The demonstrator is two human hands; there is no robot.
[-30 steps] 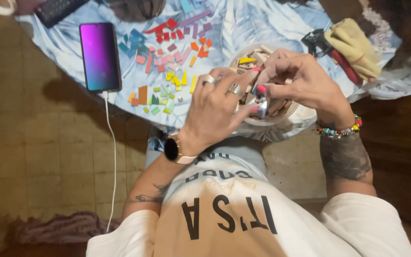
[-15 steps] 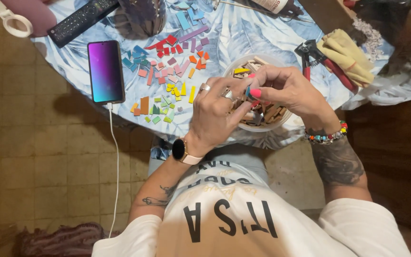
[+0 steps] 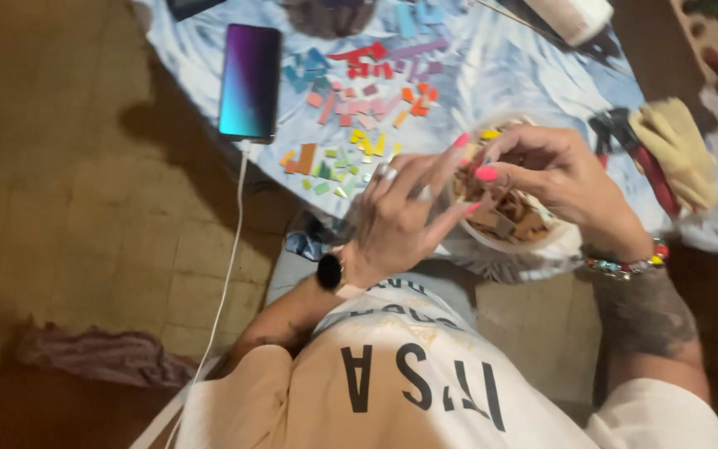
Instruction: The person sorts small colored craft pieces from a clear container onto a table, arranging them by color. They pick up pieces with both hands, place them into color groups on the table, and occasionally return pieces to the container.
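Bowl (image 3: 515, 241) of brown pieces sits right of centre in the head view, at the near edge of the table, and both your hands meet over its rim. Your left hand (image 3: 396, 220), with rings and a dark watch at the wrist, has its fingers stretched toward the bowl, touching or just beside your right; whether it pinches a piece you cannot tell, since blur hides the fingertips. Your right hand (image 3: 554, 170), pink-nailed with a bead bracelet, curls over the bowl with fingers bent inward, seemingly closed on something small, but what it grips is not clear. Up and left of the bowl, the small coloured tiles (image 3: 359, 108) lie spread on the pale blue cloth (image 3: 492, 75) in loose groups: red and purple at the top, pink and orange in the middle, yellow and green lower down, blue to the upper left. That sorting looks well along, while the bowl holds many brown pieces yet to be handled. A phone (image 3: 249, 81) with a white cable lies at the upper left of the table, and red-handled pliers (image 3: 637, 154) beside a tan glove (image 3: 679, 150) lie at the right edge.
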